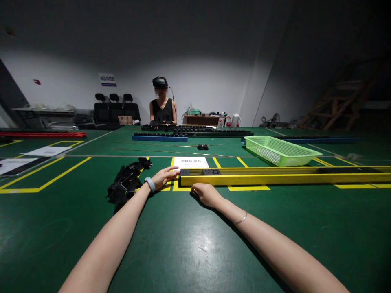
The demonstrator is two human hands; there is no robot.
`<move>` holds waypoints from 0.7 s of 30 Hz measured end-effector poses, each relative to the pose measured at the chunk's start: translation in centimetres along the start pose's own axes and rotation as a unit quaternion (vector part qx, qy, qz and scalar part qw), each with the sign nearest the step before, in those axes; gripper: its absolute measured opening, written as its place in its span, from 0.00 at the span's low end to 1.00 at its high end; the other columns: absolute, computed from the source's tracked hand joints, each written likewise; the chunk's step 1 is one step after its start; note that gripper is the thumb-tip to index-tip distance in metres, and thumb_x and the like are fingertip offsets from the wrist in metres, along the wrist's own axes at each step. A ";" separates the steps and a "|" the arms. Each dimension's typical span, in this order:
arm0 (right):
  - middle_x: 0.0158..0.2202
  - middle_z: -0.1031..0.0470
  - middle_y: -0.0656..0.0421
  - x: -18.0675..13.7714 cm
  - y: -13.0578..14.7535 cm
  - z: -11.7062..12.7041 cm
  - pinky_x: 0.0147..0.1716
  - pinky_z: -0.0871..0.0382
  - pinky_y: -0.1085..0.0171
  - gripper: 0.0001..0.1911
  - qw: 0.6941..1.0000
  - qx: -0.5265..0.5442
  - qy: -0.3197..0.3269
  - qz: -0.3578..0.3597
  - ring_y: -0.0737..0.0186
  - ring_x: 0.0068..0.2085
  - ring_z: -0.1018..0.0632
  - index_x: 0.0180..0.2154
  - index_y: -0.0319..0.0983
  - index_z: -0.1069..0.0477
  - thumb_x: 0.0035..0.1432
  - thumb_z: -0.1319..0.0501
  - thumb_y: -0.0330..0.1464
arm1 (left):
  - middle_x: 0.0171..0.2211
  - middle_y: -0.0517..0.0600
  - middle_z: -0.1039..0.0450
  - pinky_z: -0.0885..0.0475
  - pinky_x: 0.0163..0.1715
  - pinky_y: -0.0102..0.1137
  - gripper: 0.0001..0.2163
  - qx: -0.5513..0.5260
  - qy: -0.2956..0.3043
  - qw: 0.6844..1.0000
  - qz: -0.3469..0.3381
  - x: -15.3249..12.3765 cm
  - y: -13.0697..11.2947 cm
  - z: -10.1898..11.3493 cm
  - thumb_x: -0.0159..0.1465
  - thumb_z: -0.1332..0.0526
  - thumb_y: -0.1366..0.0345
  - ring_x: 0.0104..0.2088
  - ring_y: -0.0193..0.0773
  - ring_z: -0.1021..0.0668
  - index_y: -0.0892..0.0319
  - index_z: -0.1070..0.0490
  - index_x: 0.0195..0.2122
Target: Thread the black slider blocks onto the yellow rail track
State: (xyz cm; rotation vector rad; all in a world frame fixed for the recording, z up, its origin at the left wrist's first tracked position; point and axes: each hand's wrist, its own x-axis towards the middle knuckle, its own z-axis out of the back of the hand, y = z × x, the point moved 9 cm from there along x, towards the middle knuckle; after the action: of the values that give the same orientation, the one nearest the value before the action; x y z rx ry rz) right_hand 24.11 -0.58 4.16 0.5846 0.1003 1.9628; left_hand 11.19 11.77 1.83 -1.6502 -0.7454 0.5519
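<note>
A long yellow rail [275, 179] lies across the table on the right, its channel opening upward. Black socket modules [211, 172] sit inside it near the left end, with another black module [185, 172] right at that end. My left hand [163, 178], wearing a pale wristband, reaches to this end module with fingers stretched out; the fingertips are at it. Against the rail's lower front side rests my right hand [207, 194], fingers curled in; whatever is inside them, if anything, is hidden. A heap of black parts [126, 182] lies left of my left wrist.
Behind the rail stand a light green basket [279, 151] and a printed paper sheet [191, 162]. Two small black pieces [202, 147] and thin rods lie farther back. Across the table a person [163, 108] works near a blue rail [159, 138]. A red rail [42, 134] lies far left.
</note>
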 end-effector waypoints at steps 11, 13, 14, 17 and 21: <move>0.32 0.25 0.60 0.0 0.2 0.2 0.31 0.42 0.72 0.15 1.000 0.001 0.004 -0.004 0.68 0.33 0.27 0.36 0.41 0.27 0.51 0.46 0.20 | 0.51 0.59 0.29 0.41 0.57 0.42 0.26 -0.002 -0.004 1.000 0.003 -0.2 -0.3 -0.3 0.51 0.31 0.61 0.55 0.48 0.30 0.59 0.32 0.51; 0.33 0.25 0.60 -0.1 0.1 0.2 0.31 0.42 0.72 0.16 1.000 0.001 0.007 -0.007 0.68 0.33 0.27 0.37 0.41 0.27 0.51 0.47 0.20 | 0.51 0.60 0.29 0.41 0.57 0.42 0.26 -0.003 -0.006 1.000 0.003 -0.3 -0.4 -0.4 0.50 0.31 0.61 0.55 0.48 0.30 0.59 0.32 0.51; 0.33 0.25 0.60 -0.1 0.1 0.1 0.31 0.42 0.72 0.15 1.000 0.002 0.008 -0.008 0.67 0.33 0.27 0.36 0.41 0.28 0.51 0.47 0.20 | 0.51 0.60 0.29 0.40 0.57 0.42 0.26 -0.004 -0.006 1.000 0.004 -0.3 -0.4 -0.4 0.50 0.31 0.61 0.55 0.48 0.30 0.59 0.32 0.51; 0.33 0.25 0.60 0.0 0.1 0.1 0.31 0.42 0.72 0.15 1.000 0.005 0.007 -0.005 0.68 0.34 0.27 0.36 0.41 0.28 0.51 0.47 0.20 | 0.52 0.60 0.30 0.40 0.57 0.42 0.26 -0.005 -0.006 1.000 0.004 -0.3 -0.3 -0.3 0.50 0.31 0.61 0.55 0.48 0.30 0.59 0.32 0.51; 0.32 0.26 0.60 0.0 0.1 0.0 0.31 0.42 0.72 0.16 1.000 0.001 0.004 -0.001 0.68 0.32 0.28 0.36 0.41 0.28 0.50 0.47 0.20 | 0.51 0.60 0.29 0.40 0.57 0.42 0.25 -0.003 -0.002 1.000 0.002 -0.2 -0.2 -0.2 0.51 0.32 0.62 0.55 0.47 0.30 0.59 0.32 0.51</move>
State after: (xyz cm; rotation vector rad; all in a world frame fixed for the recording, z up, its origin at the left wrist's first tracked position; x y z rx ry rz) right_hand 24.06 -0.64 4.23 0.5767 0.1072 1.9631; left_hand 11.18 11.50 2.06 -1.6558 -0.7481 0.5570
